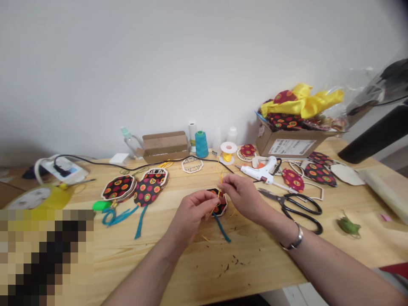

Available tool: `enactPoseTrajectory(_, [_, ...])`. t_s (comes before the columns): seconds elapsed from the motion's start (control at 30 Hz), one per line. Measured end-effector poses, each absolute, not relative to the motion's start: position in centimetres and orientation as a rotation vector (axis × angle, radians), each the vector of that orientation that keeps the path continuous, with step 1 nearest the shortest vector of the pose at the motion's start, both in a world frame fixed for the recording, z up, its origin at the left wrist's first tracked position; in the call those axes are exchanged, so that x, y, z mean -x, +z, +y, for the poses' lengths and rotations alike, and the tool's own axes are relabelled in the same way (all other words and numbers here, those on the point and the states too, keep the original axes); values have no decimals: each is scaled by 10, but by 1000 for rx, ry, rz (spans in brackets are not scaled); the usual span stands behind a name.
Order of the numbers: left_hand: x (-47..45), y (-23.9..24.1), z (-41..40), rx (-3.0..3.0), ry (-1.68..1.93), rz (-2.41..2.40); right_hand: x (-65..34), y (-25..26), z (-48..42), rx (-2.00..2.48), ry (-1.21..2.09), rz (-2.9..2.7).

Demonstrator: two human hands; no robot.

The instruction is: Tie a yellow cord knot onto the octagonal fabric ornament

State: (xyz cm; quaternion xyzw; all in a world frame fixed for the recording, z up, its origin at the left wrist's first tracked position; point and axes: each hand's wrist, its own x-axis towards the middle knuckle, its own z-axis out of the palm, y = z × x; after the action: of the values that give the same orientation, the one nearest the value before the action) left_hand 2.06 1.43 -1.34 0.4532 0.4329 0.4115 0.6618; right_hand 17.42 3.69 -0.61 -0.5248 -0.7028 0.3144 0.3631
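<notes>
Over the middle of the table, my left hand (pixel 199 208) pinches a thin yellow cord (pixel 220 180) at its lower part. My right hand (pixel 240 193) has thumb and forefinger closed on the same cord, higher up and just to the right. Below and behind my fingers lies a small dark ornament (pixel 219 208) with a red-and-orange flower print and a pale rim, partly hidden by both hands. A teal tassel (pixel 222 228) trails from it toward the table's front edge. The cord runs up toward a yellow spool (pixel 228 153).
Black-handled scissors (pixel 299 204) and a white glue gun (pixel 263 173) lie to the right. Finished-looking ornaments (pixel 149 189) with teal tassels lie at left. A cardboard box (pixel 287 140) of fabric stands back right. Teal thread (pixel 201 144) stands behind; green cord (pixel 349 225) lies far right.
</notes>
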Motion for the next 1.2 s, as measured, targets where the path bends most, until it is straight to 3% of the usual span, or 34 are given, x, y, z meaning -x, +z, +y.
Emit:
enactPoseTrajectory(0.13, [-22, -12, 13, -1210, 876, 1043, -174, -7, 37, 1329, 878, -1752])
enactPoseTrajectory(0.5, [-25, -16, 11, -1599, 889, 1235, -166, -7, 33, 1055, 1640, -1209])
enactPoseTrajectory(0.77, [-23, -10, 12, -1270, 1197, 1156, -167, -9, 36, 1120, 1511, -1348])
enactPoseTrajectory(1.03, [-25, -18, 13, -989, 1009, 959, -168, -11, 37, 1272, 1204, -1586])
enactPoseTrajectory(1.2, [-24, -21, 16, -922, 977, 947, -168, -13, 39, 1278, 1265, -1595])
